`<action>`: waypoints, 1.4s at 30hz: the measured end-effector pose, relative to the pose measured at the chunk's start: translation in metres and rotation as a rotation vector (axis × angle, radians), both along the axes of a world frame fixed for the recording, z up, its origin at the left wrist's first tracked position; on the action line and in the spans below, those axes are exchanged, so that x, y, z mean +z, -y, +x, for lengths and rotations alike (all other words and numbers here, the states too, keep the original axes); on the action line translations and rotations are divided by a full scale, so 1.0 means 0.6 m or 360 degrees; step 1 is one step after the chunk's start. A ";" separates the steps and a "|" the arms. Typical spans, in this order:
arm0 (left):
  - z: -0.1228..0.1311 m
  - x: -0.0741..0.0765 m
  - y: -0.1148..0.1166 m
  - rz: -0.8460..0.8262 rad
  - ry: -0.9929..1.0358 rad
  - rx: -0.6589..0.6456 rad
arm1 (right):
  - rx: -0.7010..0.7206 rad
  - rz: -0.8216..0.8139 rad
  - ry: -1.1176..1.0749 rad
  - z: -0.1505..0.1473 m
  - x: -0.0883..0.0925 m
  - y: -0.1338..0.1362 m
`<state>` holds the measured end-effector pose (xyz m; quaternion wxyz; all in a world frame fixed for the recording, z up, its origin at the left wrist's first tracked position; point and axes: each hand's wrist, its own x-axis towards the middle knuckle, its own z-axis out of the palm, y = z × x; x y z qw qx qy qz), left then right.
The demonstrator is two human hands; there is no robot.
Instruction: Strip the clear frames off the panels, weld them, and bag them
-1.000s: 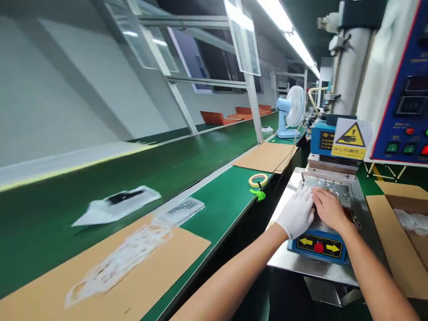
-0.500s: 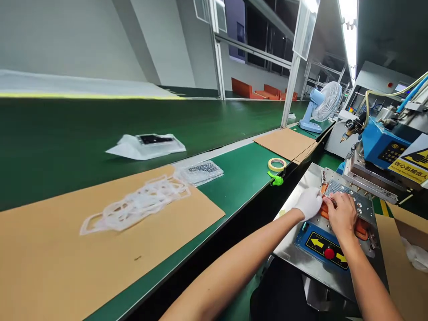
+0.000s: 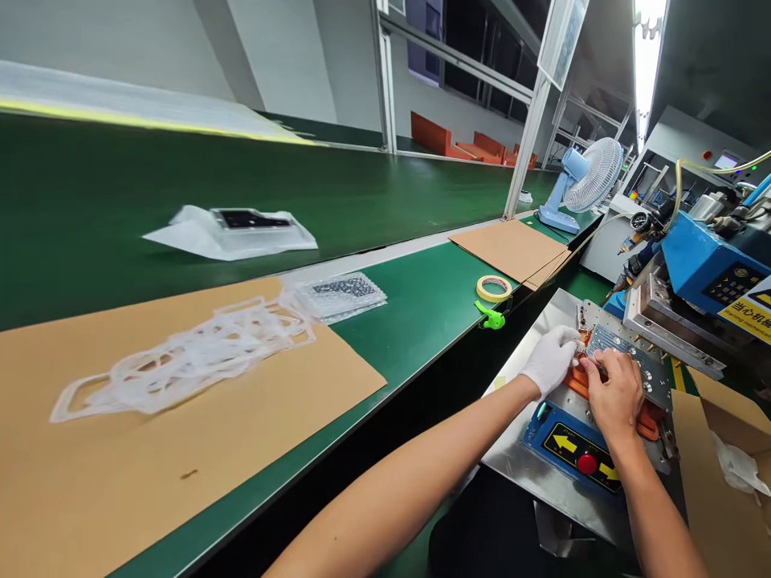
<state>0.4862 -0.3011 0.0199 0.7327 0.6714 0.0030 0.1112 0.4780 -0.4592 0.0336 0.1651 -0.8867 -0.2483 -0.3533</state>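
My left hand, in a white glove, has its fingers pinched together at the left end of the metal fixture plate. What it holds is too small to make out. Bare, my right hand rests over the same fixture, its thumb and fingertips drawn together close to the left fingertips; anything between them is hidden. Orange parts show on the fixture beside and below the hands. In front of them sits a blue control box with yellow arrows and a red button.
A blue press stands right of the hands. Left are cardboard with white frames, clear film pieces, yellow tape and a green cutter. A bagged part lies on the green belt.
The camera view has shifted, and the bagged part sits further left in view. My left hand has drawn back slightly from the fixture, its fingers still pinched. My right hand stays nearly in place.
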 end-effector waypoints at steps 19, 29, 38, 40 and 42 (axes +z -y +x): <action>-0.012 0.023 0.014 0.0740 -0.0068 0.0233 | 0.0057 -0.0025 0.0293 0.010 -0.009 0.005; -0.022 0.008 0.018 0.0887 -0.0096 0.0057 | 0.0056 -0.0019 0.0291 0.011 -0.016 0.005; 0.087 0.013 -0.100 0.1131 -0.0397 0.0413 | 0.0112 0.0005 0.0223 0.013 -0.013 0.010; 0.090 0.011 -0.090 0.1187 -0.0324 0.0373 | 0.0123 -0.0008 0.0223 0.012 -0.014 0.009; 0.091 0.014 -0.066 0.1217 -0.0205 0.0298 | 0.0126 -0.0009 0.0237 0.011 -0.014 0.008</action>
